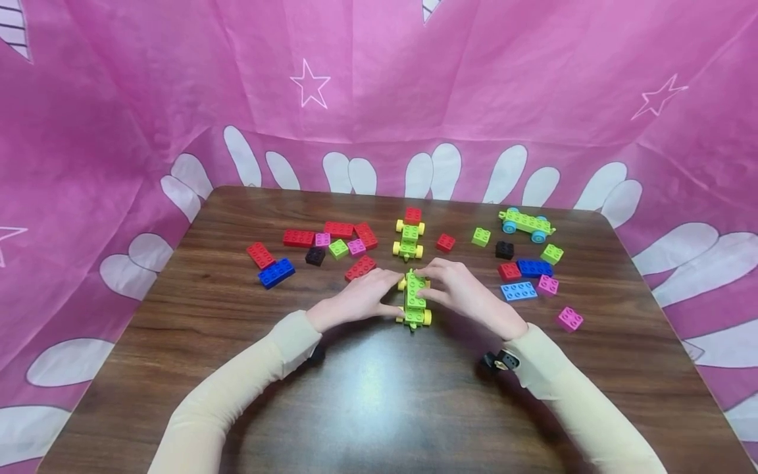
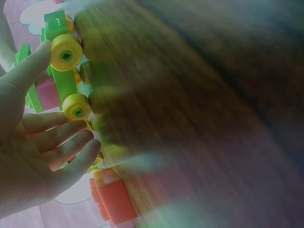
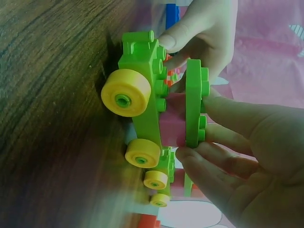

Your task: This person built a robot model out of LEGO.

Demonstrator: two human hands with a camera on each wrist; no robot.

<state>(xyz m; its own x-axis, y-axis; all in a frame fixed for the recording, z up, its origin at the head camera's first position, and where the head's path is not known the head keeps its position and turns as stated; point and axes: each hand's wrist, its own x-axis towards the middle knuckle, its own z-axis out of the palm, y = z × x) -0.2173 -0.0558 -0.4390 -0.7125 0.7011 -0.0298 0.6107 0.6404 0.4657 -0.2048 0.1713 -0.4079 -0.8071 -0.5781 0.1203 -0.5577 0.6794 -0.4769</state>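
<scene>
While table edges stand well clear, left hand spreads fingers along a car; right hand pinches its green plate.

Wood-grain table carries yellow-wheeled car between left hand and right hand; second car just beyond them; dark-blue brick left of left hand; light-blue brick right of right hand.

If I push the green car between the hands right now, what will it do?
The green car would probably roll easily, with round yellow wheels at both ends. Its body seems stiff, as its straight sides show no bend. The top plate might come loose if knocked, since it's perched on a pink block.
</scene>
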